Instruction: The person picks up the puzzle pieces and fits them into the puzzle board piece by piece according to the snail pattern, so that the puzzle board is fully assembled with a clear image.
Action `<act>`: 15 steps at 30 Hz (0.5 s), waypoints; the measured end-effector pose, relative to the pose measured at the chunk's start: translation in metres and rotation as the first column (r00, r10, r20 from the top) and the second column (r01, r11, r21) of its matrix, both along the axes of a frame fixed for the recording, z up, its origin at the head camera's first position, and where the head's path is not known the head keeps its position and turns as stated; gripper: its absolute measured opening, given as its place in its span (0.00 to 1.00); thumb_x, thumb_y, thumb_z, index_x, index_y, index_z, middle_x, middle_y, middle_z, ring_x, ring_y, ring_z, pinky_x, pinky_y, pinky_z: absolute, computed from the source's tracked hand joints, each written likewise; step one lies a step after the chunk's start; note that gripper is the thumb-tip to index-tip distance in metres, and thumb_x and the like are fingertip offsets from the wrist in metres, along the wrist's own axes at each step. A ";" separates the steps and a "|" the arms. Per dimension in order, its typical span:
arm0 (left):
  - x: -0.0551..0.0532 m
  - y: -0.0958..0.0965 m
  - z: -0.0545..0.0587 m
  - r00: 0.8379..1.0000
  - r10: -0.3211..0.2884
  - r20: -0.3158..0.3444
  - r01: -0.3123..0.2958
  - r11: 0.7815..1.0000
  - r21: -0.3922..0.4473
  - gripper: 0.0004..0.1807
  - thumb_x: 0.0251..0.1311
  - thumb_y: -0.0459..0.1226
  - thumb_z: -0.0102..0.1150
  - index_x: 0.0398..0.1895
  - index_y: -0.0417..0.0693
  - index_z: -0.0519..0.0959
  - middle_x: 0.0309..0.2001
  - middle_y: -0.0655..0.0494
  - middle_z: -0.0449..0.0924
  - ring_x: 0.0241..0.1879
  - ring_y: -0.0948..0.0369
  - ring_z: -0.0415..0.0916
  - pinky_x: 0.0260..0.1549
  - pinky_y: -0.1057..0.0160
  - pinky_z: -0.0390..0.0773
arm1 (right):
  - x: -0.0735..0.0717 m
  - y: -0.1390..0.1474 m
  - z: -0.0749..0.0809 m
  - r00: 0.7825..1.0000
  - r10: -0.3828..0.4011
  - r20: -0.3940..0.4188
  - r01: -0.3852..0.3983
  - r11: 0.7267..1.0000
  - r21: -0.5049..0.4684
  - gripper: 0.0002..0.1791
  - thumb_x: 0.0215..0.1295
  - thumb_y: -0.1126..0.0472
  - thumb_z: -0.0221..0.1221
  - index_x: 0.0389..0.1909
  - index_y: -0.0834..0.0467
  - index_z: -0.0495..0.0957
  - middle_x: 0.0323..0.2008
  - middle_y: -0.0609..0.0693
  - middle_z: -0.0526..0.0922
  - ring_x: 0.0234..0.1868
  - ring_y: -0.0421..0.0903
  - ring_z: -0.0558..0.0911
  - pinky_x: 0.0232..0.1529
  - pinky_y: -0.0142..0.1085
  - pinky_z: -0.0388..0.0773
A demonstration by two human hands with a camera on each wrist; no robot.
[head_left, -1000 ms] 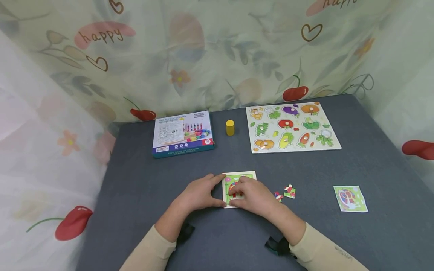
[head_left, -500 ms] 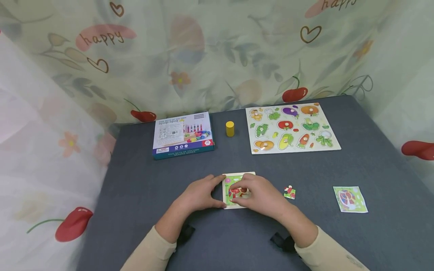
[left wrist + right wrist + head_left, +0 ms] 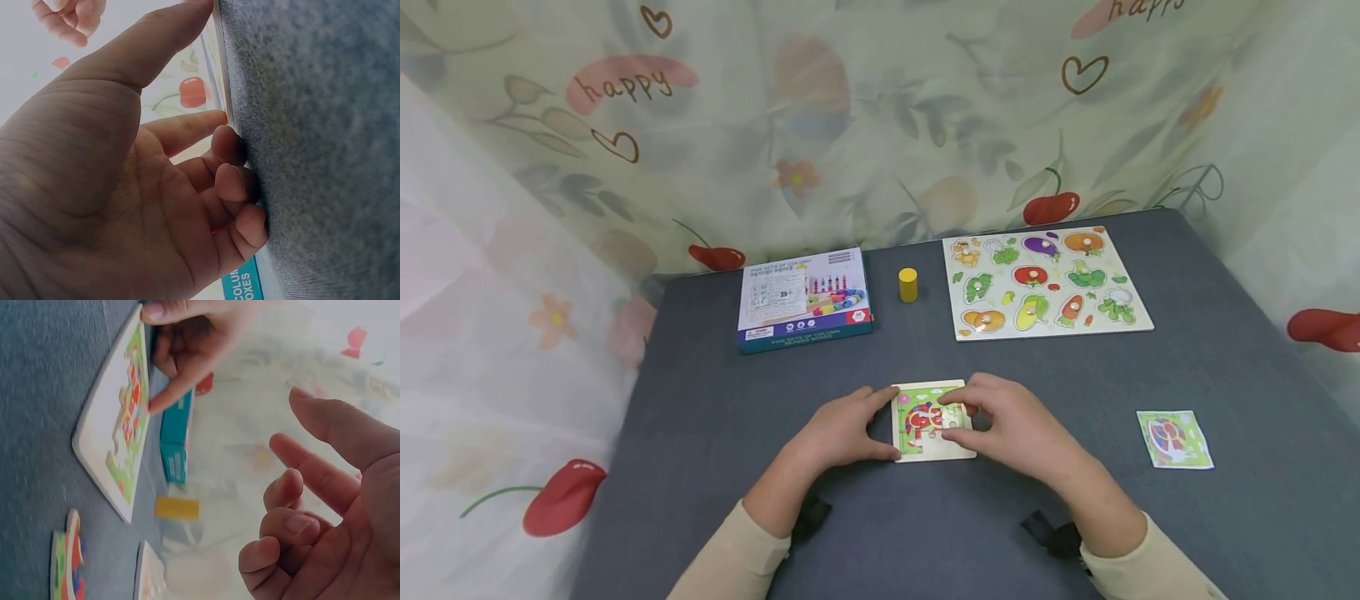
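A small square jigsaw board [image 3: 936, 450] with a pale rim and a red and green picture lies in front of me, partly filled. My left hand [image 3: 842, 429] rests at its left side, straight thumb and index finger touching two corners, its other fingers curled. Over the board's right side hovers my right hand [image 3: 1018, 429]. The right wrist view shows that hand's thumb and index finger apart, nothing between them, and its other fingers loosely bent. A loose jigsaw piece [image 3: 70, 565] lies on the table beside the board, hidden behind the right hand in the head view.
A boxed toy set [image 3: 805, 300] and a yellow cylinder [image 3: 907, 285] stand at the back. Right of them lies a large vegetable peg puzzle [image 3: 1048, 283]. A square picture card [image 3: 1175, 439] is on the right of the grey tabletop [image 3: 715, 400].
My right hand has pulled back rightward from the picture, uncovering its red middle. It now covers the spot where loose pieces lay in the head view. The left hand stays put.
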State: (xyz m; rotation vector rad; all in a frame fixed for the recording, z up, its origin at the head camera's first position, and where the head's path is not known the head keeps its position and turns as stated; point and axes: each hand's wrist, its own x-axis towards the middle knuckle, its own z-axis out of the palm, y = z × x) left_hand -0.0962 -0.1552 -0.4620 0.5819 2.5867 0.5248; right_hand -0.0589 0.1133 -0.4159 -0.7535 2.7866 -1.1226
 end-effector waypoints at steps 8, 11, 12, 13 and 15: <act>0.000 0.000 0.001 1.000 -0.003 0.008 0.003 1.000 0.006 0.52 0.51 0.61 0.75 0.79 0.58 0.64 0.53 0.55 0.76 0.44 0.58 0.72 0.45 0.55 0.75 | 0.002 0.020 0.003 0.998 -0.061 -0.010 0.061 0.998 0.014 0.20 0.54 0.57 0.78 0.50 0.50 0.87 0.30 0.38 0.71 0.29 0.43 0.70 0.29 0.34 0.69; 0.000 0.000 0.001 1.000 0.000 0.014 0.000 1.000 0.003 0.53 0.51 0.60 0.75 0.79 0.58 0.64 0.52 0.56 0.75 0.43 0.59 0.72 0.43 0.56 0.74 | 0.003 0.029 0.002 0.997 -0.079 0.006 0.079 0.997 0.010 0.22 0.54 0.57 0.78 0.51 0.50 0.87 0.30 0.39 0.71 0.29 0.42 0.70 0.28 0.34 0.68; -0.001 0.000 0.001 1.000 0.002 0.017 -0.002 1.000 0.003 0.53 0.51 0.60 0.75 0.79 0.58 0.64 0.51 0.56 0.75 0.43 0.59 0.72 0.43 0.57 0.74 | 0.003 0.032 0.001 0.996 -0.085 0.011 0.085 0.996 0.007 0.22 0.55 0.58 0.78 0.51 0.50 0.87 0.30 0.39 0.71 0.29 0.43 0.70 0.29 0.34 0.68; -0.001 0.000 0.002 1.000 0.003 0.018 -0.003 1.000 0.002 0.53 0.51 0.60 0.75 0.79 0.59 0.64 0.51 0.56 0.75 0.43 0.59 0.72 0.43 0.57 0.73 | 0.004 0.035 0.000 0.996 -0.092 0.016 0.092 0.996 0.006 0.22 0.54 0.58 0.78 0.52 0.50 0.87 0.30 0.40 0.71 0.28 0.43 0.70 0.28 0.34 0.68; -0.001 0.000 0.002 1.000 0.004 0.019 -0.004 1.000 0.001 0.53 0.51 0.60 0.75 0.79 0.59 0.64 0.51 0.56 0.75 0.43 0.59 0.72 0.43 0.57 0.73 | 0.004 0.042 -0.002 0.994 -0.104 0.021 0.104 0.995 0.005 0.22 0.55 0.58 0.78 0.52 0.51 0.87 0.30 0.40 0.70 0.28 0.42 0.69 0.28 0.34 0.68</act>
